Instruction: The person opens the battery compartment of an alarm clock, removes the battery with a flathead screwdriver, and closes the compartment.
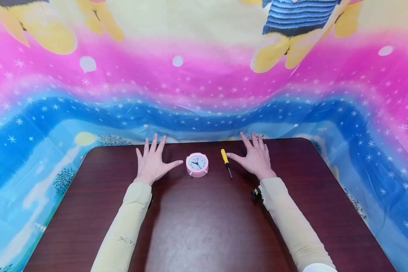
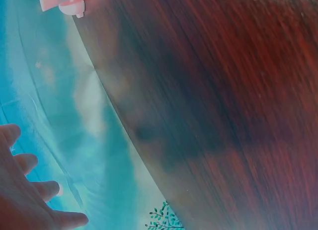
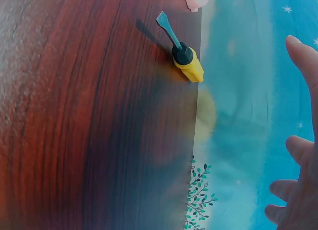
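Note:
A pink round alarm clock (image 1: 197,165) with a white dial sits near the far edge of the table, between the two hands. My left hand (image 1: 152,160) is to its left, fingers spread, with the thumb pointing at the clock and a small gap between them. To the right of the clock lies a screwdriver (image 1: 226,162) with a yellow and black handle, its flat metal tip toward me. My right hand (image 1: 255,158) has its fingers spread too, thumb close beside the yellow handle (image 3: 193,71). Neither hand holds anything. Only a corner of the clock (image 2: 62,0) shows in the left wrist view.
The dark red-brown wooden table (image 1: 204,223) has rounded far corners. A printed cloth (image 1: 204,90) in blue, pink and cream hangs right behind it and along both sides. A dark strapped device (image 1: 256,193) is at the right wrist.

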`<action>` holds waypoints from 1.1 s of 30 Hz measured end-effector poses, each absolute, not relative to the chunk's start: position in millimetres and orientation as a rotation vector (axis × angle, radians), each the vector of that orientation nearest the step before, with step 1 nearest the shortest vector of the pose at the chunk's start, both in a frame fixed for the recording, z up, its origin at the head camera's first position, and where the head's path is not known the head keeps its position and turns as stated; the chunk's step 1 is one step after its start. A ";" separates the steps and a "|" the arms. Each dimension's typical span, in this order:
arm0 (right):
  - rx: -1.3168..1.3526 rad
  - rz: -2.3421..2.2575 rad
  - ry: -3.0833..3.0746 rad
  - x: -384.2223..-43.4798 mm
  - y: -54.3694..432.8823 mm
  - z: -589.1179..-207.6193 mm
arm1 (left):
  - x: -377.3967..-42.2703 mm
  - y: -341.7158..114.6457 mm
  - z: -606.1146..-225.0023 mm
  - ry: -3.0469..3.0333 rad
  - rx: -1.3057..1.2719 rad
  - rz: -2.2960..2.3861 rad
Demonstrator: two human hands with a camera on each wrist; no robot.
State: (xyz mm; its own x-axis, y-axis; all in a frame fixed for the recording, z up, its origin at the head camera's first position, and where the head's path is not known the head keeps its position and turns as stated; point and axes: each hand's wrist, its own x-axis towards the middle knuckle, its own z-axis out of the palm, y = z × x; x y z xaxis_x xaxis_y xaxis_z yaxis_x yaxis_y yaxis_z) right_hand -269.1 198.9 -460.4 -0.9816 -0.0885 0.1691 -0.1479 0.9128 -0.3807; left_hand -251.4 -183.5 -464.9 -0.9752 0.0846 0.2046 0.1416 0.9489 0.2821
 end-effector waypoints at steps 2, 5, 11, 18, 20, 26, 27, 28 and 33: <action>0.183 0.603 -2.927 -269.5 198.5 -460.8 | -251.6 -182.7 -464.8 -2.912 -0.173 -0.444; 0.188 0.605 -2.920 -270.3 197.9 -461.1 | -251.9 -181.0 -464.8 -2.909 -0.178 -0.451; 0.189 0.622 -2.904 -269.8 196.3 -461.0 | -251.4 -178.2 -466.4 -2.917 -0.175 -0.475; 0.179 0.638 -2.858 -266.5 193.5 -461.8 | -250.6 -174.3 -467.6 -2.913 -0.193 -0.513; 0.178 0.676 -2.845 -264.8 192.0 -461.2 | -250.6 -173.3 -467.8 -2.906 -0.207 -0.529; 0.190 0.817 -2.819 -259.7 185.3 -456.8 | -250.8 -169.6 -468.5 -2.894 -0.244 -0.551; 0.191 0.832 -2.814 -258.8 183.8 -456.2 | -250.4 -168.6 -468.1 -2.890 -0.250 -0.551; 0.193 0.851 -2.808 -257.7 182.1 -455.4 | -250.0 -167.7 -467.4 -2.885 -0.256 -0.553; 0.188 0.953 -2.784 -251.5 173.1 -450.5 | -246.2 -162.1 -463.6 -2.865 -0.276 -0.591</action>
State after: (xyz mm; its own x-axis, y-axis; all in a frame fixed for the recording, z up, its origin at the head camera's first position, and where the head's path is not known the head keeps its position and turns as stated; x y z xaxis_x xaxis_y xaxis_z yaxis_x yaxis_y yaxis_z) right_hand -251.5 173.1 -450.5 -0.9733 -0.0573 0.2224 -0.1816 0.7848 -0.5925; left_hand -246.2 -162.1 -463.6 -0.9618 0.1407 0.2346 0.2221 0.9023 0.3694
